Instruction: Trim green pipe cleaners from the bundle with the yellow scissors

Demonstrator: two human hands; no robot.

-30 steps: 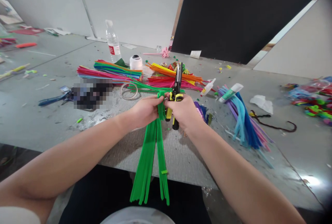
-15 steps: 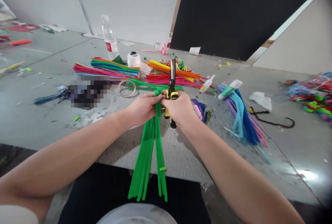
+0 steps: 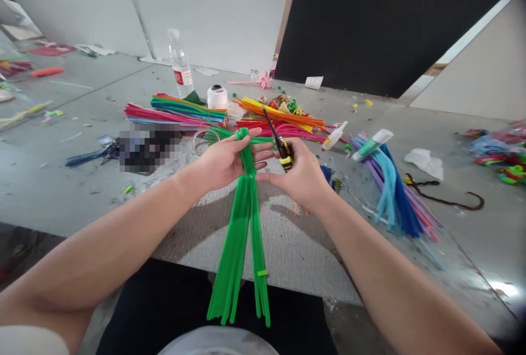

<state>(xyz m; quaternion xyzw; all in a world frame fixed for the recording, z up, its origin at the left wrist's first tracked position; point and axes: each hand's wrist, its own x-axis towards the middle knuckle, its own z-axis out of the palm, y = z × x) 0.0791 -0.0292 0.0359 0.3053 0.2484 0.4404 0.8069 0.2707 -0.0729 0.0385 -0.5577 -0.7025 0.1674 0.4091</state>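
Note:
My left hand (image 3: 219, 162) holds a bundle of green pipe cleaners (image 3: 230, 245) near its gathered top, the thumb laid over the strands and the other fingers stretched out behind them. Below the hand the bundle fans into two groups that hang past the table edge. A small light-green piece (image 3: 262, 273) sits across the narrower group. In my right hand (image 3: 302, 171) are scissors with yellow-and-black handles (image 3: 286, 159), their blades tilted up and to the left. The right thumb reaches to the bundle's narrow waist.
Behind my hands lie multicoloured pipe cleaners (image 3: 181, 111), a tape roll (image 3: 200, 142), a white spool (image 3: 217, 97) and a plastic bottle (image 3: 181, 67). To the right are a small glue bottle (image 3: 335, 136), a tube (image 3: 372, 145) and blue and purple strands (image 3: 396, 190). A blurred dark object (image 3: 148, 147) lies left.
The left fingers have opened out behind the green bundle. My right hand has shifted slightly right, and the scissors have tipped from upright to leaning left. The view has moved a little.

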